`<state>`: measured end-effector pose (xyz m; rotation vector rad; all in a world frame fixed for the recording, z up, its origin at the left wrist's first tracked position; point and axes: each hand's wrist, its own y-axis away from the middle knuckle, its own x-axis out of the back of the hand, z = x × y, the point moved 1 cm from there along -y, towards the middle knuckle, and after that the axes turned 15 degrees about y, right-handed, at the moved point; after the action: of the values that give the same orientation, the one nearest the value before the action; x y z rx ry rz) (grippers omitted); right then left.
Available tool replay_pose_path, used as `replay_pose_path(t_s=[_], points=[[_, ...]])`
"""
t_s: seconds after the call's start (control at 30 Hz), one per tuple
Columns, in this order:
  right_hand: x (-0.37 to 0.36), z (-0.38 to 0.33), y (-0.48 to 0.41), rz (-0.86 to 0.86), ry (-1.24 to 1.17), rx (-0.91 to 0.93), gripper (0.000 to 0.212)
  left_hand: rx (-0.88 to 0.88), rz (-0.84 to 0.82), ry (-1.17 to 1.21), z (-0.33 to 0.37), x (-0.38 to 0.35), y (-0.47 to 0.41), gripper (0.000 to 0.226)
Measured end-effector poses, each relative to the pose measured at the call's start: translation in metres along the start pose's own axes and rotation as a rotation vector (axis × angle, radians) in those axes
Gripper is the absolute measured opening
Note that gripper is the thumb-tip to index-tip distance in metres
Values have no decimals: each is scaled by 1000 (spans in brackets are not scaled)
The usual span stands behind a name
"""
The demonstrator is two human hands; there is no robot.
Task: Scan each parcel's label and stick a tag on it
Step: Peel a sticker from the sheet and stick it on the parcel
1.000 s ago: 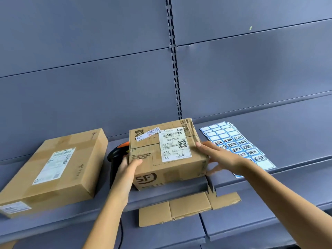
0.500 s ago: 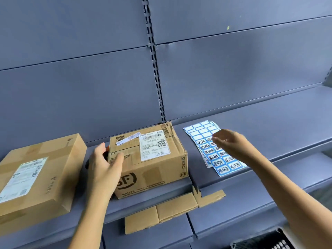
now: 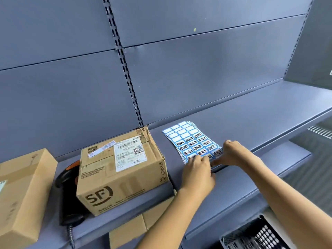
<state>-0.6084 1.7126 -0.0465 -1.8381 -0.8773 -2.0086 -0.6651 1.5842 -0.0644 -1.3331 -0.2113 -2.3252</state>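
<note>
A brown SF Express parcel [image 3: 122,173] with a white shipping label [image 3: 130,152] on top sits on the grey shelf [image 3: 251,126]. To its right lies a stack of blue-and-white tag sheets [image 3: 190,141]. My left hand [image 3: 197,172] rests on the near edge of the sheets with curled fingers. My right hand [image 3: 233,152] pinches at the sheet's near right corner. A black and orange barcode scanner [image 3: 66,178] lies on the shelf left of the parcel, partly hidden behind it.
A second, larger cardboard parcel [image 3: 23,194] stands at the far left. Flat cardboard pieces [image 3: 129,230] lie on the lower shelf under the parcel. A black plastic basket [image 3: 255,236] shows at the bottom right. Grey back panels rise behind the shelf.
My left hand has left the parcel's left side and moved right onto the tag sheets. My right hand has slid down to the sheets' near corner. The view has shifted right.
</note>
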Motion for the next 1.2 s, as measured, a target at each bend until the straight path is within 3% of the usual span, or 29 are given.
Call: replay_pose_path(t_s=[0.17, 0.23, 0.37, 0.47, 0.53, 0.77, 0.97, 1.2], points=[[2, 0, -1, -51, -83, -31, 55, -26, 60, 51, -10, -6, -6, 30], [0, 3, -5, -95, -171, -18, 39, -26, 84, 99, -14, -5, -6, 29], [-2, 17, -10, -181, -700, 11, 9, -32, 160, 226, -20, -1, -6, 37], [2, 23, -4, -339, -1161, 107, 10, -35, 233, 315, -23, 5, -6, 37], [8, 23, 1, -363, -1309, 156, 8, -51, 295, 374, -25, 11, -8, 30], [13, 11, 10, -362, -1470, 254, 28, -110, 389, 507, -21, 26, -7, 5], [14, 4, 8, -211, -1513, 296, 33, -128, 404, 530, -16, 32, -4, 11], [10, 3, 13, -222, -1521, 438, 46, -180, 451, 458, -16, 35, -6, 16]])
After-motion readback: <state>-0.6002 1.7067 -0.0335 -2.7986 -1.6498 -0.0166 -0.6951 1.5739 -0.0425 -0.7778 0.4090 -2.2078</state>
